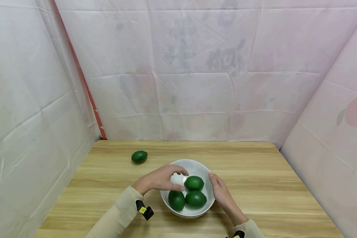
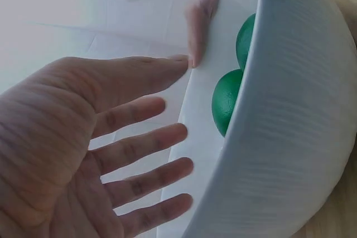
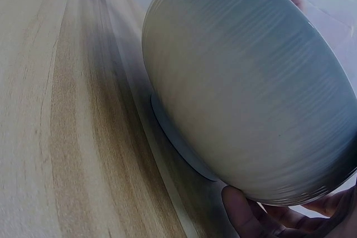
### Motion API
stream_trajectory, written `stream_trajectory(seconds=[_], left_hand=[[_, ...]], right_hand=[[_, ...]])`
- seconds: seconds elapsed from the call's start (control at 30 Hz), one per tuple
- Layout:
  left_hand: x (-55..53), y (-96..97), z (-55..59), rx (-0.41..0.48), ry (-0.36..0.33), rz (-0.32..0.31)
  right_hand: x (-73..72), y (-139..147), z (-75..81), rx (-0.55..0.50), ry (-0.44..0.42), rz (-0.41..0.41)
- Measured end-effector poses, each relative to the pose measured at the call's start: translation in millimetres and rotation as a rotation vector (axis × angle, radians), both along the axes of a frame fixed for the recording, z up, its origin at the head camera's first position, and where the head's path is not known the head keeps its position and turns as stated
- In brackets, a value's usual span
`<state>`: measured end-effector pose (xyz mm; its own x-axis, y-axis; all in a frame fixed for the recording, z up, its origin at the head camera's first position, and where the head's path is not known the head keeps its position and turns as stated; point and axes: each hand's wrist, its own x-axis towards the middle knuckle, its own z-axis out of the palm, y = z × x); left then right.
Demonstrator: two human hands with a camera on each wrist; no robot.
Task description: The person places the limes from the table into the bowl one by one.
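Observation:
A white bowl [image 1: 188,216] stands on the wooden table with three green limes in it: one toward the back [image 1: 194,182], one at front left [image 1: 176,200] and one at front right [image 1: 196,199]. Over the bowl's left side hovers my left hand [image 1: 166,178], thumb and fingers spread apart with nothing between them. The left wrist view shows that palm [image 2: 72,137] and its separated fingers beside the rim. My right hand [image 1: 221,193] holds the bowl at its right side. Fingers [image 3: 240,210] of it show low against the bowl's outer wall [image 3: 240,93] in the right wrist view.
Another lime [image 1: 139,156] lies on the table [image 1: 250,165] at the back left, outside the bowl. Pale printed cloth [image 1: 193,99] hangs behind the table and along both sides. A red strip [image 1: 83,79] runs down the back left corner.

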<state>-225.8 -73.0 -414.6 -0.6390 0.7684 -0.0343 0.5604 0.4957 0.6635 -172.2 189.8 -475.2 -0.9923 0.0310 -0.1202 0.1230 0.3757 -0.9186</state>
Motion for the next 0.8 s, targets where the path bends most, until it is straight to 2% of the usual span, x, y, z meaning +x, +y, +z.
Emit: stream_trajectory(seconds=[0.1,0.4,0.6,0.8], left_hand=[[-1.0,-0.2,-0.3,0.018,0.02,0.021],[-3.5,-1.5,3.3,0.042,0.064,0.032],[-4.2,-6.4,8.4,0.052,0.081,0.093],[-9.9,-11.6,10.8,0.112,0.106,0.151]], right_hand=[[-0.2,-0.5,0.3,-0.008,0.001,0.0],[-0.2,-0.1,1.9,-0.001,-0.001,-0.005],[-0.7,0.8,-0.2,-0.002,-0.001,-0.001],[0.5,0.1,0.7,0.001,0.001,-0.002]])
